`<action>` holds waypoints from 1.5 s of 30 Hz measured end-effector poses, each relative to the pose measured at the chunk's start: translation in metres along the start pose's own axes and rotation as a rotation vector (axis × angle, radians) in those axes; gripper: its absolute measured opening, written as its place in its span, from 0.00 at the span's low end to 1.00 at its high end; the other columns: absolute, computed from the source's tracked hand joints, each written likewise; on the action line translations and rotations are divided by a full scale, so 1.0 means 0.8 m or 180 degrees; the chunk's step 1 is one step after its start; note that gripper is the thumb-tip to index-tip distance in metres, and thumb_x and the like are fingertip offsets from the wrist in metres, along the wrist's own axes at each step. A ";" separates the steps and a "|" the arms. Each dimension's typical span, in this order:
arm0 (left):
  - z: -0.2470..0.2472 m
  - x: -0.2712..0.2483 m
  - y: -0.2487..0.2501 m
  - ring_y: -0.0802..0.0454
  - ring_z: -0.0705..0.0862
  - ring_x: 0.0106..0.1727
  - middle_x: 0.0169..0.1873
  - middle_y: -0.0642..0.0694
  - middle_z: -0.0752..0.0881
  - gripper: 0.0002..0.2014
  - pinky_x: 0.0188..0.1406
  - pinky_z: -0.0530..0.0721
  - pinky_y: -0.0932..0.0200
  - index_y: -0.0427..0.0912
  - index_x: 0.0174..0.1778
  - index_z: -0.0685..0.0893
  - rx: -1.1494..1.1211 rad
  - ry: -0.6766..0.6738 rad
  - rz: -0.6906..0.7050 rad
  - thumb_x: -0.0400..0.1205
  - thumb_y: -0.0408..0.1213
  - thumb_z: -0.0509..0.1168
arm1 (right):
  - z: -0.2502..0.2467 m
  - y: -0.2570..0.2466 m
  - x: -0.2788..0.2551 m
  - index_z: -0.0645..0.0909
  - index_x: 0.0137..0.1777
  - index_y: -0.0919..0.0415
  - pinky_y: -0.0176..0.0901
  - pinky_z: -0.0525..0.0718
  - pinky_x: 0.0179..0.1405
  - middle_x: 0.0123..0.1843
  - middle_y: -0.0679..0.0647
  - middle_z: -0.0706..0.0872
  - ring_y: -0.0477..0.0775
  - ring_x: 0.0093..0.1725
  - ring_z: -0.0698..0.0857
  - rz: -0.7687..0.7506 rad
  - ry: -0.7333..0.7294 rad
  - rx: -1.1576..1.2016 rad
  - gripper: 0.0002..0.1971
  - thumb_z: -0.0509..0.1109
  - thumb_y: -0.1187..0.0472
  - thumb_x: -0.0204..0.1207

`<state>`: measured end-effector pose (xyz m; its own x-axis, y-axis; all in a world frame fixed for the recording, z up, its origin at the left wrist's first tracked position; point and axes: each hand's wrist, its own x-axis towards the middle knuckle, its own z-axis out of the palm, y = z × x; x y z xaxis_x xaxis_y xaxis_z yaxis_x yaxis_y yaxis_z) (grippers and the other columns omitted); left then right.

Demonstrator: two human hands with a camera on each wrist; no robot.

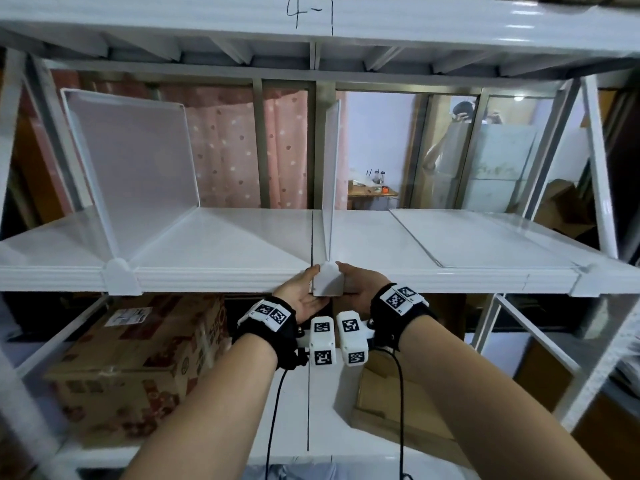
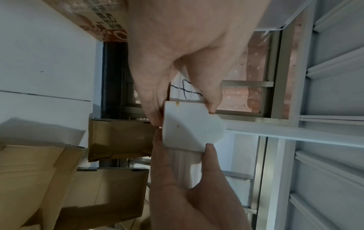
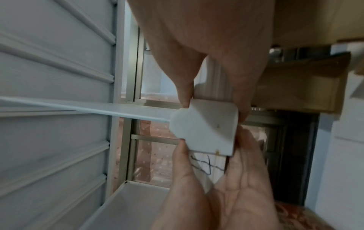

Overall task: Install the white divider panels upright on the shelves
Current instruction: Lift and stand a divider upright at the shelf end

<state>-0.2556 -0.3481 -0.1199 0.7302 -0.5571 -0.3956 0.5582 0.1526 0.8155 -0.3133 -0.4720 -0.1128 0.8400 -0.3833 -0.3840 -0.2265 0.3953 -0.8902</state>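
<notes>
A white divider panel (image 1: 330, 174) stands upright, edge-on, at the middle of the white shelf (image 1: 225, 237). Its front clip (image 1: 327, 280) sits over the shelf's front lip. My left hand (image 1: 310, 284) pinches the clip's left side, thumb above and fingers below (image 2: 155, 118). My right hand (image 1: 348, 277) pinches the right side the same way. In the right wrist view the clip (image 3: 206, 129) shows between both hands. Another divider (image 1: 131, 161) stands upright at the left, with its clip (image 1: 119, 277) on the lip. A third panel (image 1: 485, 237) lies flat on the shelf at the right.
An upper shelf (image 1: 311, 26) marked "4-1" hangs close overhead. Cardboard boxes (image 1: 138, 358) sit on the lower shelf below my hands. White uprights (image 1: 599, 168) frame the right end. Behind the rack are a pink curtain and a window.
</notes>
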 end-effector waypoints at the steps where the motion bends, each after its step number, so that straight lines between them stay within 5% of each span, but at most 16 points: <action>1: -0.002 -0.002 -0.002 0.42 0.80 0.41 0.41 0.36 0.80 0.11 0.56 0.83 0.47 0.43 0.46 0.78 0.0052 -0.0086 -0.0017 0.81 0.46 0.69 | -0.002 -0.002 -0.006 0.76 0.68 0.66 0.53 0.85 0.53 0.68 0.61 0.81 0.61 0.55 0.83 -0.0039 -0.0023 0.0004 0.20 0.67 0.54 0.83; 4: -0.008 -0.011 -0.008 0.43 0.84 0.51 0.47 0.39 0.86 0.16 0.71 0.77 0.42 0.45 0.48 0.79 0.0431 -0.0178 -0.0008 0.80 0.55 0.66 | -0.015 -0.013 -0.019 0.79 0.54 0.64 0.53 0.80 0.67 0.63 0.57 0.81 0.59 0.60 0.80 0.0154 -0.0124 -0.0236 0.11 0.63 0.55 0.86; 7: -0.006 -0.025 -0.011 0.38 0.85 0.57 0.53 0.39 0.89 0.19 0.66 0.81 0.41 0.47 0.51 0.82 0.0814 -0.0163 -0.0025 0.82 0.60 0.62 | -0.031 -0.015 -0.020 0.80 0.61 0.64 0.51 0.79 0.69 0.56 0.61 0.81 0.61 0.59 0.78 0.0369 -0.0038 -0.0465 0.10 0.65 0.61 0.84; 9: 0.001 -0.034 -0.011 0.38 0.86 0.50 0.50 0.39 0.90 0.20 0.56 0.86 0.45 0.42 0.53 0.82 0.0882 -0.0240 -0.0098 0.86 0.55 0.57 | -0.037 -0.017 -0.022 0.75 0.70 0.62 0.50 0.82 0.60 0.53 0.61 0.81 0.60 0.55 0.80 0.0400 -0.0127 -0.0826 0.17 0.65 0.64 0.83; 11: 0.018 -0.044 -0.013 0.41 0.85 0.41 0.43 0.41 0.86 0.17 0.46 0.87 0.51 0.37 0.46 0.80 0.0950 -0.0281 -0.0163 0.88 0.43 0.51 | -0.048 -0.028 -0.032 0.77 0.63 0.63 0.54 0.86 0.53 0.55 0.61 0.82 0.60 0.52 0.84 0.0171 0.0003 -0.1263 0.14 0.67 0.62 0.80; 16: 0.097 -0.060 -0.017 0.45 0.79 0.25 0.28 0.45 0.80 0.13 0.41 0.87 0.52 0.39 0.36 0.77 0.1387 -0.0107 0.0041 0.82 0.31 0.50 | -0.104 -0.070 -0.064 0.81 0.48 0.66 0.63 0.83 0.64 0.49 0.66 0.88 0.66 0.48 0.89 -0.0136 0.0226 -0.1539 0.05 0.69 0.64 0.79; 21: 0.205 -0.060 -0.040 0.41 0.86 0.37 0.41 0.38 0.89 0.09 0.44 0.90 0.48 0.32 0.47 0.83 0.1769 0.0103 0.0607 0.84 0.33 0.58 | -0.176 -0.112 -0.096 0.78 0.52 0.70 0.56 0.90 0.47 0.45 0.66 0.87 0.61 0.35 0.86 -0.0616 0.0982 -0.1857 0.06 0.63 0.67 0.80; 26: 0.296 -0.036 -0.064 0.40 0.90 0.42 0.40 0.38 0.91 0.12 0.47 0.91 0.45 0.33 0.43 0.90 0.2801 0.0610 0.1784 0.78 0.36 0.63 | -0.273 -0.153 -0.116 0.76 0.49 0.69 0.56 0.90 0.51 0.47 0.64 0.85 0.65 0.47 0.87 -0.1279 0.1854 -0.2825 0.06 0.62 0.66 0.77; 30: 0.347 -0.019 -0.074 0.38 0.87 0.53 0.49 0.37 0.90 0.12 0.53 0.85 0.54 0.35 0.47 0.90 0.3728 0.0912 0.2247 0.80 0.36 0.63 | -0.348 -0.179 -0.116 0.71 0.40 0.66 0.46 0.79 0.40 0.40 0.60 0.78 0.62 0.43 0.80 -0.1227 0.2069 -0.3293 0.07 0.61 0.66 0.79; 35: 0.381 0.013 -0.079 0.40 0.85 0.59 0.56 0.40 0.89 0.12 0.56 0.82 0.55 0.39 0.55 0.90 0.4290 0.0818 0.2346 0.82 0.35 0.63 | -0.414 -0.200 -0.097 0.77 0.49 0.65 0.47 0.80 0.44 0.53 0.65 0.85 0.63 0.48 0.84 -0.0933 0.2345 -0.3704 0.06 0.62 0.62 0.78; 38: 0.386 0.035 -0.080 0.42 0.83 0.63 0.63 0.42 0.86 0.14 0.63 0.80 0.55 0.42 0.61 0.87 0.4433 0.0673 0.2323 0.82 0.36 0.63 | -0.437 -0.207 -0.087 0.75 0.48 0.64 0.44 0.78 0.40 0.45 0.61 0.83 0.59 0.38 0.80 -0.0695 0.2287 -0.3915 0.06 0.62 0.61 0.80; 43: 0.385 0.085 -0.094 0.42 0.78 0.70 0.71 0.48 0.80 0.18 0.74 0.72 0.46 0.52 0.67 0.83 0.4818 0.0468 0.1874 0.82 0.46 0.60 | -0.452 -0.217 -0.064 0.78 0.51 0.67 0.45 0.77 0.38 0.40 0.59 0.81 0.58 0.37 0.80 -0.0546 0.2389 -0.4254 0.07 0.61 0.64 0.81; 45: 0.384 0.105 -0.099 0.41 0.73 0.74 0.75 0.49 0.76 0.21 0.78 0.62 0.42 0.55 0.72 0.78 0.5207 0.0396 0.1754 0.82 0.49 0.57 | -0.448 -0.221 -0.056 0.80 0.59 0.67 0.46 0.81 0.43 0.48 0.61 0.84 0.61 0.46 0.84 -0.0427 0.2339 -0.4472 0.11 0.61 0.64 0.81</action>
<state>-0.3594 -0.6579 -0.0879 0.7499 -0.6552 0.0911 -0.6356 -0.6755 0.3737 -0.4874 -0.8237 -0.0262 0.5743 -0.8169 0.0532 -0.7782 -0.5649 -0.2744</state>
